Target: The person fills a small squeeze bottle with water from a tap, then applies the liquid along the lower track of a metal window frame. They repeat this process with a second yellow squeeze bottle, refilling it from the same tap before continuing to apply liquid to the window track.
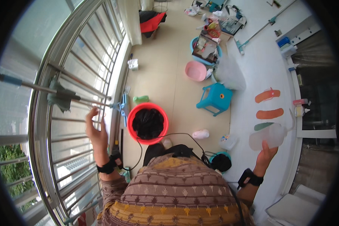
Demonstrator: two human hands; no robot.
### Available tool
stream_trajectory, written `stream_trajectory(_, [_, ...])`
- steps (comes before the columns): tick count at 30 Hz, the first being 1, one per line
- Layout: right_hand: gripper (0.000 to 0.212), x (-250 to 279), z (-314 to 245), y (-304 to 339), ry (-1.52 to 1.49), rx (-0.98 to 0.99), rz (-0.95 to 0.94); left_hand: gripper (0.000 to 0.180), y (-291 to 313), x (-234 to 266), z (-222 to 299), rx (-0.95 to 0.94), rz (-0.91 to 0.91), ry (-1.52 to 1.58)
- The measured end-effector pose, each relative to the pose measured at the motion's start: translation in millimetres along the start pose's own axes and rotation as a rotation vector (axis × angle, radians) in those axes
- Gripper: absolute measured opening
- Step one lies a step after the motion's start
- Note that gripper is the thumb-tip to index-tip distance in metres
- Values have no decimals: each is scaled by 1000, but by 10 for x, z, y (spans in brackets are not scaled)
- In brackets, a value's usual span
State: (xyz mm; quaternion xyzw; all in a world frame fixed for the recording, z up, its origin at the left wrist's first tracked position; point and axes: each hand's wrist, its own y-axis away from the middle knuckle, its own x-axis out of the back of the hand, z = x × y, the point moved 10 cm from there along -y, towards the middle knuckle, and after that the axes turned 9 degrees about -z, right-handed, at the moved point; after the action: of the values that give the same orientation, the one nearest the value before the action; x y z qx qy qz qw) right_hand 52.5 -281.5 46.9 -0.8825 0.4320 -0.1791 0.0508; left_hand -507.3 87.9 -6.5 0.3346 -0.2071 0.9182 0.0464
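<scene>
My right hand [266, 153] grips a translucent white squeeze bottle [257, 139] with a long bent spout, held up before the white wall at right. On the left, my left hand [98, 135] is raised beside the metal railing [66, 145], fingers curved and apart, with nothing seen in it. Just beyond its fingertips runs a metal pole with a blue mop or squeegee head [123, 107]; I cannot tell whether they touch. A grey-green cloth [60, 96] hangs over the railing around a pole.
A red bucket [166, 126] holding a black plastic bag stands before my feet, with a green bottle [141, 99] behind it. A blue stool [216, 98], pink basin [195, 71] and blue tub of clutter stand farther right. A black cable crosses my front.
</scene>
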Motion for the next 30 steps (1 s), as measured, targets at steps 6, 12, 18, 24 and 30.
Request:
stream_trajectory(6, [76, -163, 314, -205, -58, -40, 0, 55, -495, -1468, 810, -7, -448, 408])
stream_trajectory(12, [75, -994, 1396, -986, -245, -241, -295, 60, -907, -2337, 1343, 15, -532, 482])
stream_trajectory(18, [78, -2050, 1517, -2274, -151, -16, -640, 74, -1587, -3273, 2246, 86, -627, 422])
stream_trajectory(24, [77, -2475, 1550, -3103, -159, 199, -807, 89, -2246, -4037, 3230, -242, -761, 283])
stream_trajectory(30, [75, -2627, 1666, -3466, -240, 166, -869, 84, -2466, -4565, 3541, -310, -1011, 85])
